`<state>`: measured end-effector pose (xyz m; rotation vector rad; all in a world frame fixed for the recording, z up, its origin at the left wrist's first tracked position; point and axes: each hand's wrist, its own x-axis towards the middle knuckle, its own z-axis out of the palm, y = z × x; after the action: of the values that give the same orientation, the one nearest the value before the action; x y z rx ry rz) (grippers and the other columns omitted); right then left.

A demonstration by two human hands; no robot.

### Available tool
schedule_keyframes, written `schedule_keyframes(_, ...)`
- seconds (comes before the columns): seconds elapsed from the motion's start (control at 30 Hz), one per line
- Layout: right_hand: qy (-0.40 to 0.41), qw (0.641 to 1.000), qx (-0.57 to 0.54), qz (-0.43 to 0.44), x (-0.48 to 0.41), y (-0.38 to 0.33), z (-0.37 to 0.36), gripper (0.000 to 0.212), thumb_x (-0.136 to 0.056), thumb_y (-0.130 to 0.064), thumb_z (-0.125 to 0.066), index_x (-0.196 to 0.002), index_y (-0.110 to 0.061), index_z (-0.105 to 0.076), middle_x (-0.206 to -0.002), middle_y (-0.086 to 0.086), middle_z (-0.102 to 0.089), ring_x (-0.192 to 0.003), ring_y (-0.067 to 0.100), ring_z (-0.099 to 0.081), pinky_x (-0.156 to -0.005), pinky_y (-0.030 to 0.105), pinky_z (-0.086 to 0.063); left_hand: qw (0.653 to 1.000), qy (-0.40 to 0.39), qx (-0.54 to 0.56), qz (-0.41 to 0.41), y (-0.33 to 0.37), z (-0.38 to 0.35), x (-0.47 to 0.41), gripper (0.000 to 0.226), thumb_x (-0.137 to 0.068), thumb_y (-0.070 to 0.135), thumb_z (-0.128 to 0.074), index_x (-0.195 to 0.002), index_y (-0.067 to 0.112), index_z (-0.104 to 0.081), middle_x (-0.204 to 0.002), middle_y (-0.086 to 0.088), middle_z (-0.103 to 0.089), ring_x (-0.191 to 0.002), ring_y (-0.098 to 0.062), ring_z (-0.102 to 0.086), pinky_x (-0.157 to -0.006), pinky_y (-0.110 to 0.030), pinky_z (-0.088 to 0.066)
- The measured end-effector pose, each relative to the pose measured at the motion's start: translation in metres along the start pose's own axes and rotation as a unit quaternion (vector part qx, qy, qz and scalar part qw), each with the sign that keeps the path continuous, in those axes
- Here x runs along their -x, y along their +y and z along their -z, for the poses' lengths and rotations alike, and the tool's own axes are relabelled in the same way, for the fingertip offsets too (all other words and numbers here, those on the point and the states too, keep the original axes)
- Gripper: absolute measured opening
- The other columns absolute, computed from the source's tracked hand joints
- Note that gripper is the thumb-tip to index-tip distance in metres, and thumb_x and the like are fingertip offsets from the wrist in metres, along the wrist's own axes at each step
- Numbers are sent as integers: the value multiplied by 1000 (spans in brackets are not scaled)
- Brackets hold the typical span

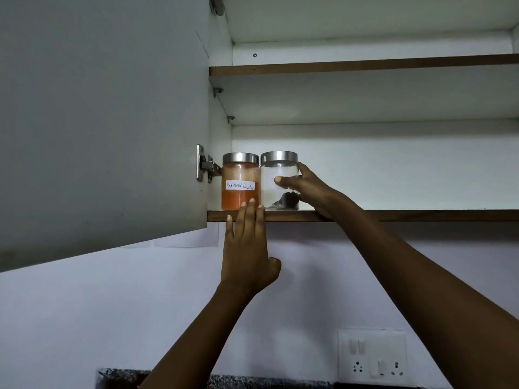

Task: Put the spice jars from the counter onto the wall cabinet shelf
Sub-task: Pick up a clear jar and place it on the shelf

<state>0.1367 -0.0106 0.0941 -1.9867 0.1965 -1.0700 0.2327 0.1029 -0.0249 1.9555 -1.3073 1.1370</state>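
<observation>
While the right hand (306, 189) grips the clear jar (276, 175), thumb across the front label and fingers curled round its right side, the jar stands upright on the lower shelf (421, 215) of the wall cabinet. Steel lid on, small dark heap at the bottom, otherwise see-through. Label text mostly hidden by the thumb. Just left of it, touching or nearly so, stands the orange jar (240, 181), same kind of lid, label reads "Red chilli Powder". Left hand (247, 248) is flat, fingers (251, 217) straight and together, holding nothing. Tips lie over the shelf's front edge and the base of the orange jar; can't confirm contact. Cabinet door (104, 122) stands open at left, hinge (206, 167) beside the orange jar. Upper shelf (365, 65) above. Socket panel (372, 355) on the wall lower right; speckled desk (126, 377) edge at the bottom.
</observation>
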Motion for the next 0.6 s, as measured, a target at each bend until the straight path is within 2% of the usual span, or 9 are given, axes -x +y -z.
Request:
schedule_keyframes(0.1,-9,1000,-2,-8,0,1,-2,50,-87,-21,-63,-130,-11,-41,-120,6,-59,-112,20,-55,-83,24,-44,1000,-7,5,-3,-1,2,0,96,-78,43,-55,-150,13,1,-159,-5,6,-146,-22,6,-118,-40,2)
schedule_keyframes(0.17,7,1000,15,-20,3,-2,-3,60,-86,-24,-64,-135,-8,-34,-122,3,-54,-114,19,-51,-78,22,-42,1000,-10,7,-6,-3,3,1,96,-77,42,-57,-150,14,0,-159,-5,6,-146,-21,6,-117,-38,3)
schedule_keyframes(0.27,79,996,41,-22,15,-9,-8,93,-85,-30,-65,-148,-8,0,-149,3,-28,-134,19,-33,-98,24,-30,1000,-12,16,-5,-4,5,1,95,-78,38,-59,-150,14,-1,-159,-4,4,-146,-20,4,-117,-37,3)
schedule_keyframes(0.33,131,990,47,-3,35,-13,-12,94,-86,-30,-64,-149,-11,3,-158,5,-12,-142,21,-21,-104,26,-25,1000,-15,22,5,-1,8,2,93,-81,35,-59,-150,13,0,-159,-4,5,-146,-21,5,-117,-37,1)
schedule_keyframes(0.4,176,982,58,38,67,-10,-17,85,-85,-23,-64,-149,-13,-10,-158,4,-15,-143,20,-20,-110,29,-24,998,-15,51,22,7,11,8,89,-85,32,-57,-150,12,0,-159,-6,7,-146,-23,6,-118,-37,-3)
schedule_keyframes(0.43,190,978,53,65,85,-6,-19,76,-85,-18,-64,-147,-13,-22,-154,3,-24,-140,19,-27,-110,29,-28,997,-10,73,26,11,12,15,86,-86,31,-56,-150,12,-2,-159,-7,6,-147,-24,5,-118,-37,-4)
schedule_keyframes(0.5,193,976,34,98,126,9,-22,52,-84,-11,-65,-132,-16,-47,-136,-1,-46,-121,13,-46,-96,21,-43,992,1,125,24,24,13,41,75,-87,26,-55,-149,13,-14,-158,-8,-12,-146,-25,-8,-118,-39,-9)
schedule_keyframes(0.57,168,983,6,79,168,27,-25,32,-84,-8,-64,-111,-23,-60,-117,-5,-59,-101,4,-56,-75,8,-47,984,26,177,16,35,13,77,60,-85,18,-58,-141,16,-37,-147,-7,-40,-138,-25,-33,-115,-43,-22)
schedule_keyframes(0.6,150,987,-9,62,185,36,-26,25,-84,-6,-64,-103,-23,-63,-108,-6,-63,-93,-1,-59,-70,5,-47,980,41,195,13,39,13,93,51,-84,16,-58,-134,16,-48,-138,-4,-51,-131,-23,-44,-113,-45,-30)
